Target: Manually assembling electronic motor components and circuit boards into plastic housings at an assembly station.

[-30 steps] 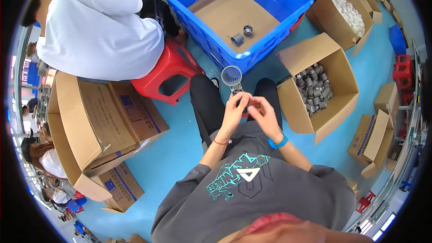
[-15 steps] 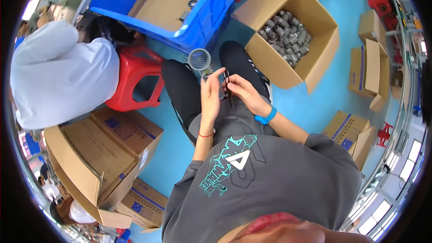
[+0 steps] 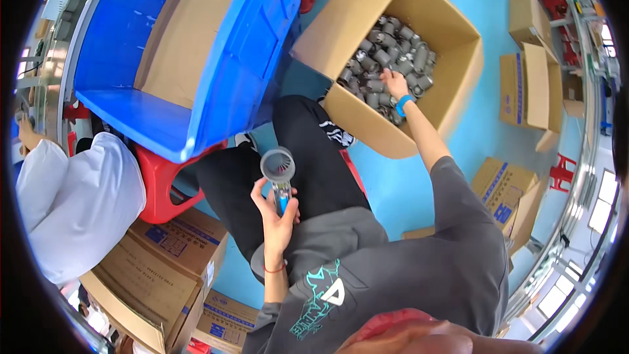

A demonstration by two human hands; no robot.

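Observation:
My left hand (image 3: 278, 213) is closed around a slim tool with a blue grip and a round clear funnel-like head (image 3: 278, 165), held upright over my lap. My right hand (image 3: 395, 83), a blue band on its wrist, reaches into an open cardboard box (image 3: 452, 33) on my right and rests on the heap of small grey metal cylinders (image 3: 383, 69) inside. Whether its fingers have closed on a piece I cannot tell.
A big blue plastic crate (image 3: 223, 78) lined with cardboard stands ahead on the left. A red stool (image 3: 160, 190) and a person in white (image 3: 72, 203) sit to my left. More cardboard boxes (image 3: 164, 262) lie on the blue floor, left and right (image 3: 527, 85).
My hands, together at my lap a moment ago, have separated. The right arm has stretched out into the box of metal parts; the left still holds the tool. My view has swung left.

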